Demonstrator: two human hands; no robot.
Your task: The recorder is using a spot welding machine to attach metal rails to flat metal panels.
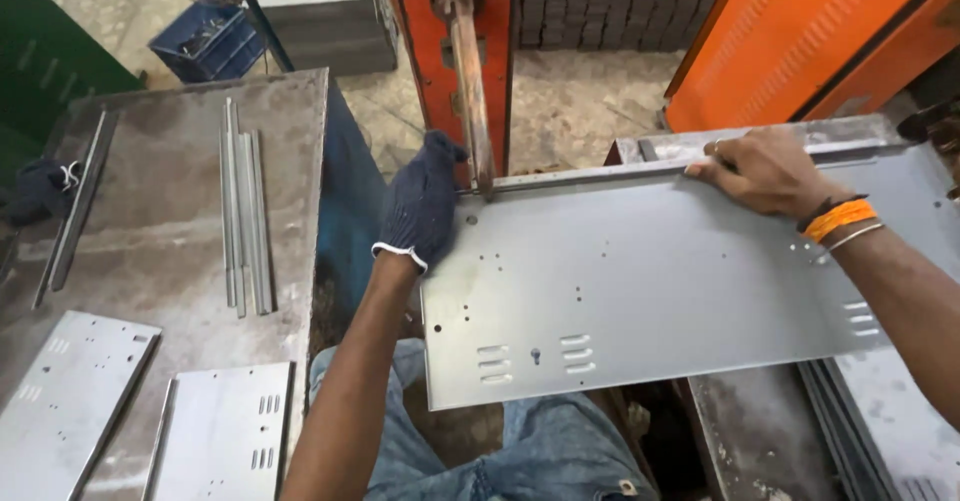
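Holding entry, head view: grey sheet-metal panel (650, 291), flat, punched with small holes and louvre slots, lying across the person's lap area and reaching right onto a grey metal surface (770, 441).

Left hand (420, 211): dark knit glove with white cuff, fingers closed over the panel's upper left corner, just beside a copper-coloured rod (472, 91) that hangs from an orange machine frame (415, 31) and meets the panel's folded top edge.

Right hand (765, 171): bare, ring on one finger, orange band and thin bangles at the wrist; fingers curled over the panel's top edge near its right end, gripping it.

Left surface (160, 231): worn steel top carrying a bundle of long metal strips (245, 221), one separate strip (80, 196) at its far left edge, and two slotted panels (150, 431) at the near edge. Dark glove (40, 186) at the far left.

Background: blue crate (205, 46) on the floor, orange louvred cabinet (810, 31) upper right.
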